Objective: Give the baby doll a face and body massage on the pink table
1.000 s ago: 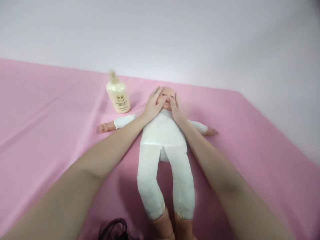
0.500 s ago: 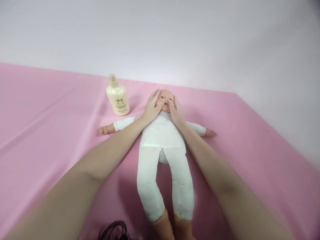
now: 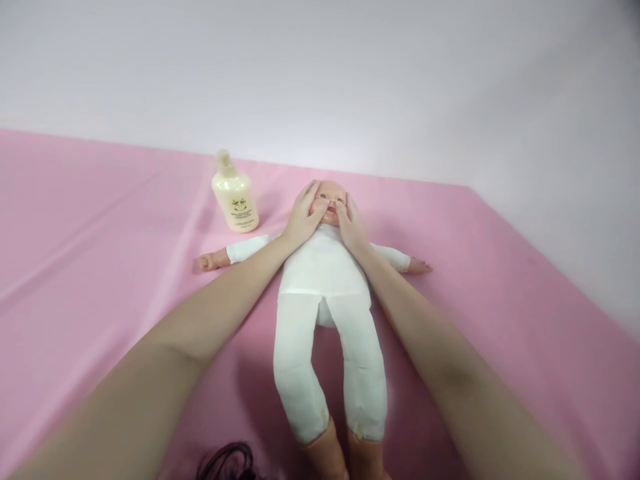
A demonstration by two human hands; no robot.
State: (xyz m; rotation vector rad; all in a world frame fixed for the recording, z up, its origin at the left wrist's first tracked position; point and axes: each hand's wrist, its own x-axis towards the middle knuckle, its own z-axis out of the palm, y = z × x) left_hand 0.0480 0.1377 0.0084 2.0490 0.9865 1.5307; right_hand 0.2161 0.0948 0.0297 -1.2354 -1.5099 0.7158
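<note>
— Doll's head (image 3: 330, 195): where are the fingers?
— Left hand (image 3: 303, 218) lies flat on its cheek, fingers (image 3: 311, 191) loosely spread, thumb at the mouth. Right hand (image 3: 352, 222) mirrors it at three o'clock, fingers together.
— Arms?
— Both forearms stretch straight out over the doll (image 3: 325, 293), which lies face up, mid-sheet on the pink sheet (image 3: 500, 280).
— Anything different?
— Thumbs have drawn slightly inward since half a second ago. Lotion bottle (image 3: 235, 195) stands at ten o'clock of the head.
</note>
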